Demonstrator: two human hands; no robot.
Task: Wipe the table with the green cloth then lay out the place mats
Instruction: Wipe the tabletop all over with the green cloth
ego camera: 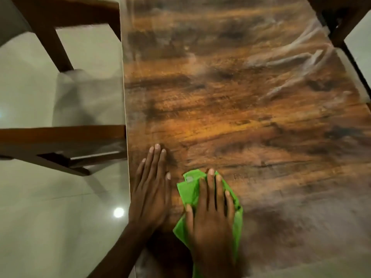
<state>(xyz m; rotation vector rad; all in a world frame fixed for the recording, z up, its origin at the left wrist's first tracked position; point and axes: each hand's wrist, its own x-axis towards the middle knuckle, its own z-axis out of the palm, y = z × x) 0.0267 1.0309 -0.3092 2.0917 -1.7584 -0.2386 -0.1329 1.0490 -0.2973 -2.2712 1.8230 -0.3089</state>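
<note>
Green cloth (188,194) lies bunched on the wooden counter (241,109) near its left edge, pressed flat under the right hand (210,213), fingers straight. Just beside it the left hand (150,193) rests palm-down, fingers straight together. Farther left stand chairs (60,141).

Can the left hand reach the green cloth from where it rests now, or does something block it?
Probably yes. The left hand lies flat on the table, just beside the green cloth, with only bare wood between them. The right hand covers most of the cloth, so only its near edge is free.
</note>
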